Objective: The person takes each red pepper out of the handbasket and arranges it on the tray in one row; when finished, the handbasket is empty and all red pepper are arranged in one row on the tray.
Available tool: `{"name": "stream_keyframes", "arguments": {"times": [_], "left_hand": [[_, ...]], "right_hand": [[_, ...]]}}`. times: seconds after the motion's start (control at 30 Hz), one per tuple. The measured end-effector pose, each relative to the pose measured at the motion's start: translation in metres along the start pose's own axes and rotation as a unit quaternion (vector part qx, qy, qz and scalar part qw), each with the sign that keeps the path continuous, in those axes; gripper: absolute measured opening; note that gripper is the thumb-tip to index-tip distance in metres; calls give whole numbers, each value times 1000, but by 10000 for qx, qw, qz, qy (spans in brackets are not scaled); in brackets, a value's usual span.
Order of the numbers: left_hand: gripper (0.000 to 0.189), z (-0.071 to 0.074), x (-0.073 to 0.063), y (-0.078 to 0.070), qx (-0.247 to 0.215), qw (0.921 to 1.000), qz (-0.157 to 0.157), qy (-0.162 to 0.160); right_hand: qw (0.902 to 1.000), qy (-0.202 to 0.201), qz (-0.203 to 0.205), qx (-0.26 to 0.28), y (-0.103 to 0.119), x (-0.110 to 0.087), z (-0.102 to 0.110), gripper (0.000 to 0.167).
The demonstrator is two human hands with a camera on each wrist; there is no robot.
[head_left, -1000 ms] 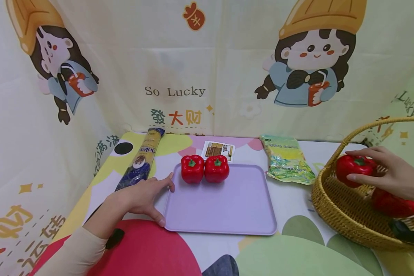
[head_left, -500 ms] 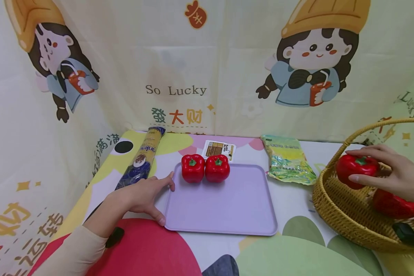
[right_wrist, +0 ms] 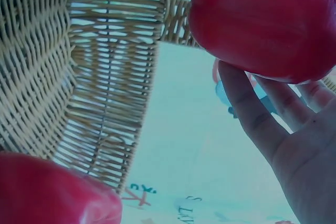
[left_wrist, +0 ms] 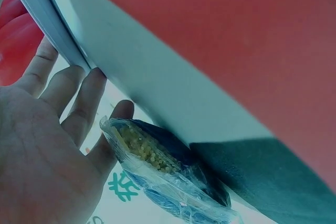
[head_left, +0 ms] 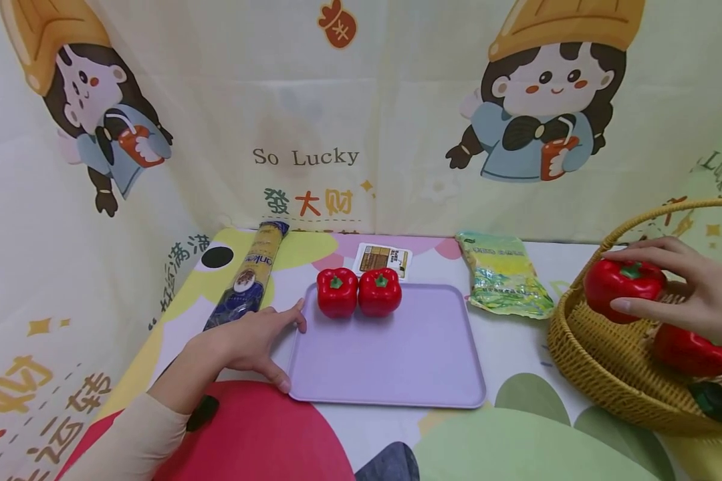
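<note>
My right hand (head_left: pixel 692 287) grips a red bell pepper (head_left: pixel 624 288) with a green stem, held over the wicker basket (head_left: pixel 583 361) at the right. Below it in the basket lies another red pepper (head_left: pixel 694 351), also visible as a red pepper (right_wrist: pixel 55 190) at the lower left of the right wrist view. My left hand (head_left: pixel 249 347) rests at the left edge of a lilac tray (head_left: pixel 391 367), fingers spread, thumb and fingertips touching its rim. Two red bell peppers (head_left: pixel 337 292) sit side by side at the tray's back left.
Left of the tray lies a long pasta packet (head_left: pixel 249 274), its strand ends showing through clear wrap in the left wrist view. A white card-like label (head_left: pixel 385 259) is behind the tray. A green and yellow packet (head_left: pixel 505 274) lies between tray and basket. The basket handle (head_left: pixel 656 212) arches high.
My right hand has lifted the bell pepper slightly, and the pepper in the basket shows a little more. My left hand stays at the tray edge. The head view has shifted slightly.
</note>
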State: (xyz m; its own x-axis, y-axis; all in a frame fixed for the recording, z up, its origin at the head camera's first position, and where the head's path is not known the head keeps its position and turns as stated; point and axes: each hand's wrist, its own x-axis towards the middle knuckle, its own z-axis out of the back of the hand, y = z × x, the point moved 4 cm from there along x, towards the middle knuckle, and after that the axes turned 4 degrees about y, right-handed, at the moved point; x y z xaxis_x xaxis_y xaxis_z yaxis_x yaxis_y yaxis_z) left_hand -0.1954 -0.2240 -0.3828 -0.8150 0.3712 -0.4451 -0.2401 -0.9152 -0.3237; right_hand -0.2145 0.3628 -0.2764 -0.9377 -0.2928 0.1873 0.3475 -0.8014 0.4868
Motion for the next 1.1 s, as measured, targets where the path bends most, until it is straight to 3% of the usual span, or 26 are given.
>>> {"name": "stream_keyframes", "arguments": {"times": [0.37, 0.67, 0.9, 1.1], "left_hand": [[86, 1, -1, 0, -81, 10000, -36, 2], [85, 0, -3, -1, -96, 9999, 49, 41], [84, -1, -4, -1, -118, 9999, 39, 44], [85, -2, -4, 0, -101, 9999, 96, 42]], "right_hand": [[9984, -156, 469, 262, 22, -1, -7, 74], [9994, -107, 331, 64, 38, 5, -15, 83], [9974, -8, 619, 366, 51, 12, -24, 78], [9948, -3, 985, 246, 67, 22, -23, 76]]}}
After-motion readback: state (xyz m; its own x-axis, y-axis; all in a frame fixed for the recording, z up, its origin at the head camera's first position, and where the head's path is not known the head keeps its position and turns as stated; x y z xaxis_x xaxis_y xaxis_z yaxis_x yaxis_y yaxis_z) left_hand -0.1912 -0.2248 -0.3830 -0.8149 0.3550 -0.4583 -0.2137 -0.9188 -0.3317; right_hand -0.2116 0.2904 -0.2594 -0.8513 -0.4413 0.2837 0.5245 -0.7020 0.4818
